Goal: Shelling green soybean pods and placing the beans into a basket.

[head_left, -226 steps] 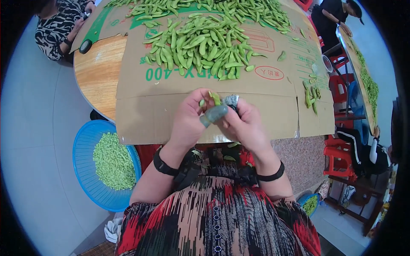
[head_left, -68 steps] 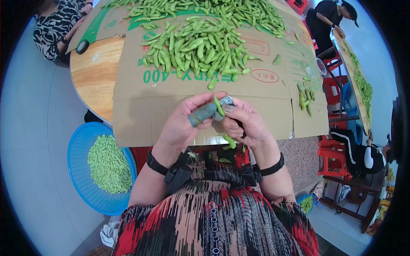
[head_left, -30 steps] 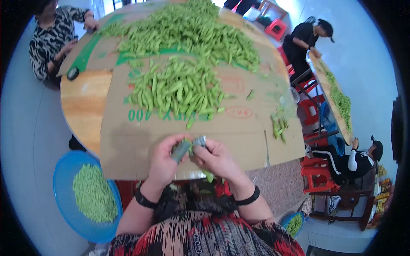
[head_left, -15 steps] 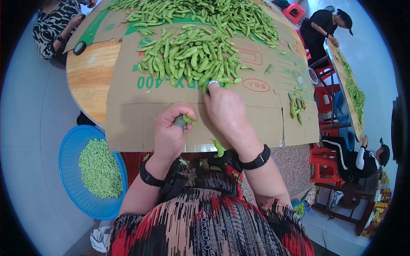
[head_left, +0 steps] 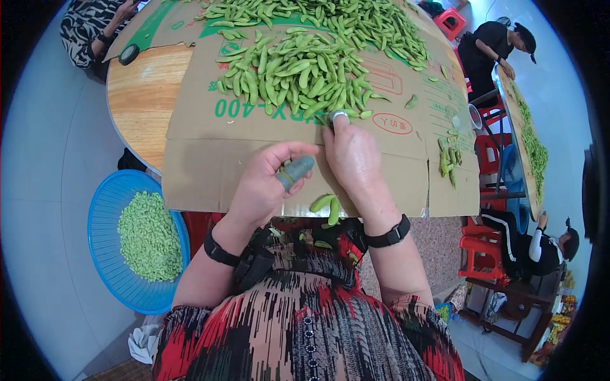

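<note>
Head view: right hand (head_left: 356, 153) is likely picking at pod pile (head_left: 298, 73), five o'clock, grip untellable; left hand (head_left: 262, 184) is gaping, seemingly needing one

Matt cardboard sheet (head_left: 210, 165); smooth wood-grain tabletop (head_left: 149, 95); ribbed plastic basin (head_left: 105, 241); smooth-looking pods (head_left: 305, 70).

Far pod heap (head_left: 381, 32) cut off above
</note>
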`<state>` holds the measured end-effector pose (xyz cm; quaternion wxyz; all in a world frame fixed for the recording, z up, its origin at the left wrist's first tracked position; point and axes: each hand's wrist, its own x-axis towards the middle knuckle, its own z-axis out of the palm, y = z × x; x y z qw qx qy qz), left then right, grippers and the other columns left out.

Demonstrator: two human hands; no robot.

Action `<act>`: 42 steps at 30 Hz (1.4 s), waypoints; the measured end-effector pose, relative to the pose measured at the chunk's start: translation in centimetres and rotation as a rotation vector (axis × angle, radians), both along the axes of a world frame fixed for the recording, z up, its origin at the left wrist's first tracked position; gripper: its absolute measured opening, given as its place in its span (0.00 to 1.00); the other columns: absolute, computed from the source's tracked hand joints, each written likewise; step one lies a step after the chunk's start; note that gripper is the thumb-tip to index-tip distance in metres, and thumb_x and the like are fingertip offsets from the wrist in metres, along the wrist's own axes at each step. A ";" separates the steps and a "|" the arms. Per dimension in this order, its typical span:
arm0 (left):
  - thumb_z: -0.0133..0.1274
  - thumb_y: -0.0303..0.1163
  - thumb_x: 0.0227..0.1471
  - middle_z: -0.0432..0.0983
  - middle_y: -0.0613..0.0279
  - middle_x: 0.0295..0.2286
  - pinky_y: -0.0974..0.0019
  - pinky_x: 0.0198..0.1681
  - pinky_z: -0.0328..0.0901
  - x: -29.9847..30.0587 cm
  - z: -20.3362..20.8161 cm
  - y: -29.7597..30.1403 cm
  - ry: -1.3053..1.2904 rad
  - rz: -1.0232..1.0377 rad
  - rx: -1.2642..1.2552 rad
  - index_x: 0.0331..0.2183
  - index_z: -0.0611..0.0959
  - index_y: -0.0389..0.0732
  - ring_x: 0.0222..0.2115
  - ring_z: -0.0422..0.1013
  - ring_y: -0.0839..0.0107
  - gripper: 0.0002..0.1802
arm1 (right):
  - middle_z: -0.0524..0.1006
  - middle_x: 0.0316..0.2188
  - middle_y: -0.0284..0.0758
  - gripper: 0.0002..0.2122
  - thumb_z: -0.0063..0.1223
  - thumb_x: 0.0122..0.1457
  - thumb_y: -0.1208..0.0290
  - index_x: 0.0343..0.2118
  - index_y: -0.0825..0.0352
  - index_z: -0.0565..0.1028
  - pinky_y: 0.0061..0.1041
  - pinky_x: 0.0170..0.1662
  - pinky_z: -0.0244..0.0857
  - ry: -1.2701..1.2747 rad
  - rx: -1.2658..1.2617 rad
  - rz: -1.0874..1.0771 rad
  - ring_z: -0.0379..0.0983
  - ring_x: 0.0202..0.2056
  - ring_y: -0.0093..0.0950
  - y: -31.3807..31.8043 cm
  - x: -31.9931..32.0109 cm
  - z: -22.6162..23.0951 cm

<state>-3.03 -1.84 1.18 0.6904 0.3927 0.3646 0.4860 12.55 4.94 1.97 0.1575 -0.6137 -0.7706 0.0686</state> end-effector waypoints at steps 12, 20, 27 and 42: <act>0.48 0.23 0.51 0.72 0.67 0.29 0.81 0.20 0.51 1.0 -1.0 0.9 -0.438 0.080 -0.080 0.41 0.75 0.36 0.21 0.59 0.86 0.13 | 0.61 0.16 0.23 0.05 0.44 0.60 0.71 0.35 0.66 0.69 0.11 0.15 0.43 1.581 -1.113 0.092 0.51 0.14 0.12 -3.6 1.6 3.1; 0.53 0.22 0.47 0.72 0.70 0.25 0.81 0.20 0.52 1.3 -1.1 0.9 -0.422 0.254 -0.019 0.34 0.77 0.38 0.19 0.59 0.87 0.08 | 0.61 0.16 0.23 0.11 0.34 0.64 0.67 0.31 0.66 0.67 0.12 0.20 0.47 1.409 -0.950 0.137 0.52 0.17 0.12 -5.1 1.2 3.5; 0.51 0.23 0.48 0.70 0.73 0.24 0.81 0.22 0.55 2.4 -0.7 0.8 -0.061 0.376 0.101 0.34 0.77 0.37 0.21 0.60 0.87 0.07 | 0.63 0.17 0.23 0.09 0.36 0.63 0.69 0.30 0.64 0.68 0.12 0.18 0.45 1.289 -0.919 0.189 0.51 0.16 0.11 -4.7 1.5 2.5; 0.54 0.20 0.44 0.70 0.71 0.25 0.79 0.30 0.61 2.6 -1.2 1.1 0.371 0.322 0.210 0.32 0.75 0.36 0.26 0.64 0.84 0.09 | 0.65 0.16 0.22 0.08 0.42 0.61 0.70 0.27 0.64 0.70 0.11 0.17 0.45 1.369 -0.850 0.018 0.53 0.15 0.09 -4.2 1.4 1.1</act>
